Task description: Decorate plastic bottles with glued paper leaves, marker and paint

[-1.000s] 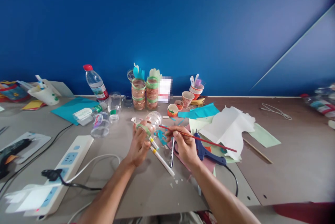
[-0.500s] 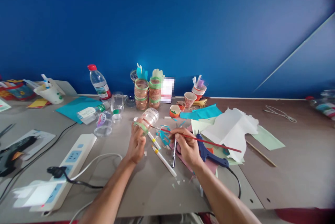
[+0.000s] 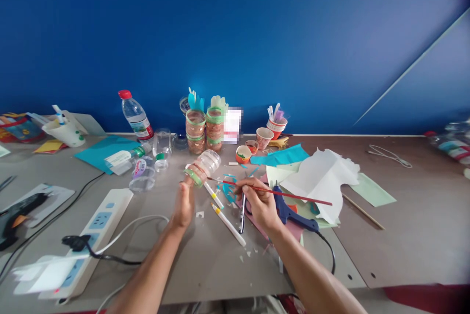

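Observation:
My left hand [image 3: 184, 202] is closed round the lower end of a cut clear plastic bottle piece [image 3: 203, 166] with a green band and pinkish paint, tilted up and to the right above the table. My right hand [image 3: 258, 201] pinches a thin red paintbrush [image 3: 279, 191]. Its tip points left and sits just right of the bottle piece, close to its painted side. Below the hands lie two white glue sticks [image 3: 227, 223] and a dark pen [image 3: 242, 213] on the table.
A blue glue gun [image 3: 290, 214] and paper sheets [image 3: 323, 177] lie to the right. A white power strip [image 3: 91, 231] with cables is at the left. At the back stand a water bottle [image 3: 135, 117], decorated jars [image 3: 204, 130] and paper cups [image 3: 270, 134]. Teal paper [image 3: 101, 151] lies back left.
My left hand has turned and lifted the bottle piece so it tilts further up and right. The brush tip has drawn back slightly from the bottle's side.

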Tool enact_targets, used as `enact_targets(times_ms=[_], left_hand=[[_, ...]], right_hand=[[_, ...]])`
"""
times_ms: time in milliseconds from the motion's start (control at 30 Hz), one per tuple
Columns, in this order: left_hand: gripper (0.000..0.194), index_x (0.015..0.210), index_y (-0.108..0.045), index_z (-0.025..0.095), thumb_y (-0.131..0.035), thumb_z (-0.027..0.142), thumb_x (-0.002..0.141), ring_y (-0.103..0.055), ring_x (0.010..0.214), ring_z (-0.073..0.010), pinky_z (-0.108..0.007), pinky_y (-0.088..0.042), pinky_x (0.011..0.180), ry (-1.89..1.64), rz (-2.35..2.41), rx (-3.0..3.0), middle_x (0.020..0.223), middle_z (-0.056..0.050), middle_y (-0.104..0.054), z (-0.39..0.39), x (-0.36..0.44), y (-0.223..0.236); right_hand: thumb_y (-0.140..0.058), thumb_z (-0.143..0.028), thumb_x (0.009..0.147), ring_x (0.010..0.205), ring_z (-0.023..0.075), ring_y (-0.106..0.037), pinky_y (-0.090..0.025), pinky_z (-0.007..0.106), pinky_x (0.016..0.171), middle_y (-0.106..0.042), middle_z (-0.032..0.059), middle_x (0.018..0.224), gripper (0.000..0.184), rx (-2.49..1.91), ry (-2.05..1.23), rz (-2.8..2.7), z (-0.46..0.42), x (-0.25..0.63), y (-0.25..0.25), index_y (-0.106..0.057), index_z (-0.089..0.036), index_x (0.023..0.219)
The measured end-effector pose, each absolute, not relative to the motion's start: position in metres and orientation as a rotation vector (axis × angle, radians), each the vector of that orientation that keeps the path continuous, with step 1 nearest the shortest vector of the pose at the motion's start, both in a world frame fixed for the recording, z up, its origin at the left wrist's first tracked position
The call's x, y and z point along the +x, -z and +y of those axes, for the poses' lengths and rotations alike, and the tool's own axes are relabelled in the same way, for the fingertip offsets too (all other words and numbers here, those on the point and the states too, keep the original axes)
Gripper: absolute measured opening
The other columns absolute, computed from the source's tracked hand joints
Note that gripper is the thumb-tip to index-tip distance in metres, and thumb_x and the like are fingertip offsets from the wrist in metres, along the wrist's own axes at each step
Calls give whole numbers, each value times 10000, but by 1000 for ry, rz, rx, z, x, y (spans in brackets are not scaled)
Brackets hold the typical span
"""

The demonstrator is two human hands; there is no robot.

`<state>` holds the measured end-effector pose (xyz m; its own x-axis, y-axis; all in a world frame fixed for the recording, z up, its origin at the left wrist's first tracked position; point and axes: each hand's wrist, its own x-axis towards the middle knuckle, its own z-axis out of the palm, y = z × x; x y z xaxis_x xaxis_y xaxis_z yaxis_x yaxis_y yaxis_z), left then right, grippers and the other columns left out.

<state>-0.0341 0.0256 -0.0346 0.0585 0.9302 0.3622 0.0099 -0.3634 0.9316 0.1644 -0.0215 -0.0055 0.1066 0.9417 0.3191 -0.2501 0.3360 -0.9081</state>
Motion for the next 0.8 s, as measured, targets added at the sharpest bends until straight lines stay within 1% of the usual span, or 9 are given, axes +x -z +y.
enact_targets(times_ms=[67, 133, 233, 300, 367, 500, 667, 733, 800], left_hand=[[929, 1216, -676, 170, -136, 845, 877, -593, 1279, -329, -510, -432, 1115, -1463, 875, 1356, 1221, -163, -710, 26, -30, 31], [918, 1198, -691, 173, -200, 867, 855, -596, 1281, -334, -501, -450, 1105, -1453, 815, 1257, 1222, -160, -716, 24, -25, 25], [883, 1165, -719, 181, -331, 890, 811, -585, 1299, -338, -490, -444, 1119, -1442, 766, 1101, 1213, -146, -729, 21, -19, 17], [827, 1129, -740, 173, -398, 860, 819, -583, 1306, -334, -482, -422, 1139, -1469, 722, 932, 1171, -142, -747, 20, -18, 13], [779, 1108, -751, 169, -375, 810, 872, -585, 1308, -316, -475, -394, 1163, -1499, 680, 761, 1124, -136, -764, 21, -20, 10], [790, 1163, -736, 173, -199, 719, 967, -588, 1310, -273, -466, -336, 1202, -1492, 612, 557, 1131, -119, -769, 22, -24, 4], [814, 1205, -718, 134, -209, 723, 966, -565, 1340, -265, -451, -275, 1230, -1378, 518, 411, 1236, -144, -736, 21, -29, 1], [816, 1148, -736, 142, -188, 719, 968, -562, 1340, -264, -466, -272, 1227, -1343, 505, 382, 1238, -147, -734, 23, -33, 3], [803, 1040, -756, 169, -175, 717, 965, -572, 1324, -276, -513, -289, 1210, -1329, 536, 424, 1202, -143, -746, 26, -39, 8]], right_hand=[[-721, -431, 869, 586, 146, -631, -523, 280, 578, -724, 22, 723, 190, -786, -1023, -1115, -22, 165, 6, -782, -251, 860], [-713, -424, 880, 600, 147, -638, -529, 285, 594, -731, 24, 756, 180, -756, -1024, -1126, -22, 165, 6, -781, -258, 887], [-693, -431, 896, 606, 144, -638, -535, 298, 621, -741, 37, 826, 201, -754, -1024, -1179, -22, 165, 7, -774, -248, 902], [-672, -442, 909, 608, 141, -632, -536, 300, 628, -742, 45, 843, 231, -777, -1027, -1228, -22, 165, 8, -768, -232, 905], [-652, -445, 921, 617, 142, -628, -533, 290, 626, -735, 46, 811, 252, -812, -1027, -1262, -21, 166, 10, -765, -221, 902], [-642, -429, 931, 636, 149, -634, -528, 282, 620, -722, 40, 779, 239, -816, -1007, -1255, -20, 167, 13, -762, -223, 907], [-628, -373, 951, 632, 133, -636, -530, 286, 638, -733, 43, 879, 190, -723, -996, -1302, -19, 165, 14, -762, -239, 966], [-628, -370, 951, 630, 131, -633, -527, 279, 628, -732, 43, 872, 192, -744, -996, -1304, -18, 165, 15, -762, -232, 959], [-637, -380, 944, 631, 135, -635, -522, 272, 613, -727, 39, 834, 200, -774, -999, -1276, -18, 166, 15, -763, -224, 930]])
